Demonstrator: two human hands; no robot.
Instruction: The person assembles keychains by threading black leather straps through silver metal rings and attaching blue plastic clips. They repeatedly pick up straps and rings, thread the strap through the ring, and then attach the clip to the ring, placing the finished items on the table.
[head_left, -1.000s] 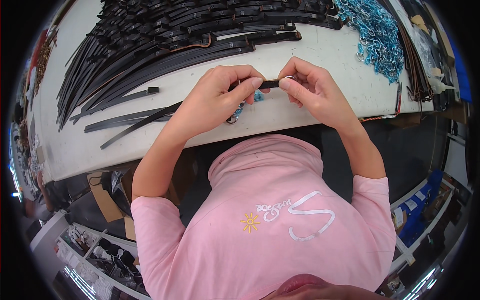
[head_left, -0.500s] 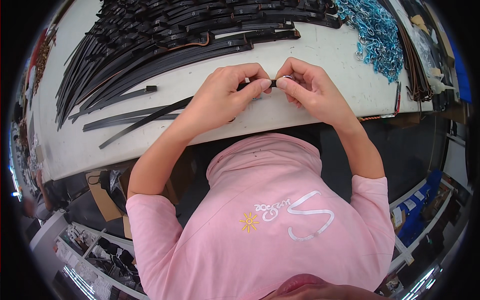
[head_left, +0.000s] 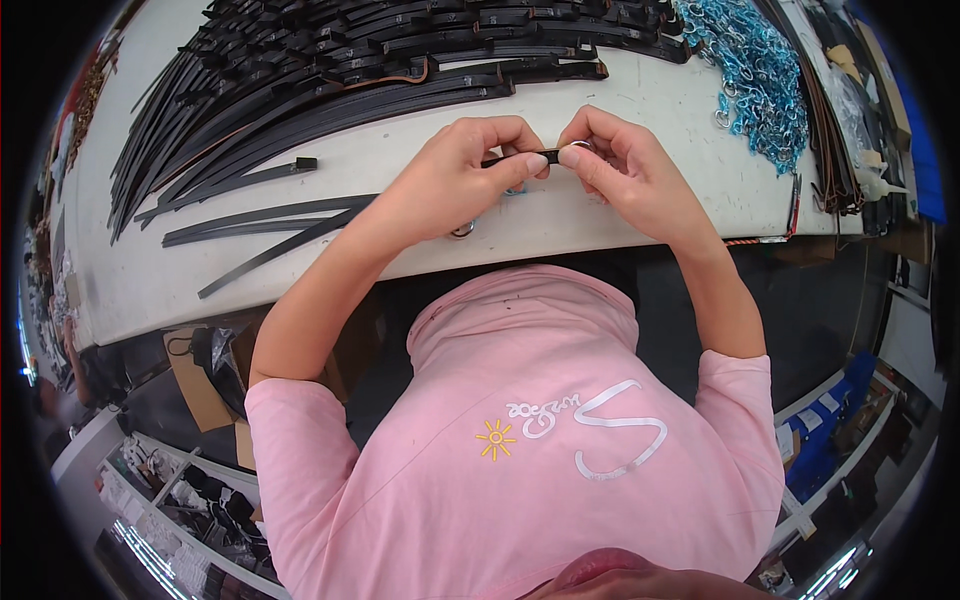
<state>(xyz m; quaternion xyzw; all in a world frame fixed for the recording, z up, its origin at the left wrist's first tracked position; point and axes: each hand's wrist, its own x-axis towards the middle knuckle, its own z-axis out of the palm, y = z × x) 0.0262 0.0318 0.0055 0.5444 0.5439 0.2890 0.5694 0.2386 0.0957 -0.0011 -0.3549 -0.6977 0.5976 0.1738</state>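
Note:
Both hands meet over the white table [head_left: 330, 280]. My left hand [head_left: 465, 180] pinches a black strap [head_left: 552, 156] near its end, thumb on top. My right hand [head_left: 630, 180] pinches the tip of the same strap; a metal ring [head_left: 580, 145] shows by its fingers. The strap's tail seems to pass behind my left hand and reach out to the left, over other loose straps [head_left: 235, 238]. Partly hidden under the left hand are a second metal ring [head_left: 463, 229] and a bit of blue chain [head_left: 515, 190].
A large pile of black straps [head_left: 330, 85] covers the table's far side. A heap of blue chains with metal clips [head_left: 745, 80] lies at the far right, beside brown straps [head_left: 835, 160]. A thin red-and-black tool [head_left: 794, 205] lies near the right edge.
My fingers have shifted slightly on the strap, and more of its end shows between them. The ring and blue chain under my left hand are more visible now.

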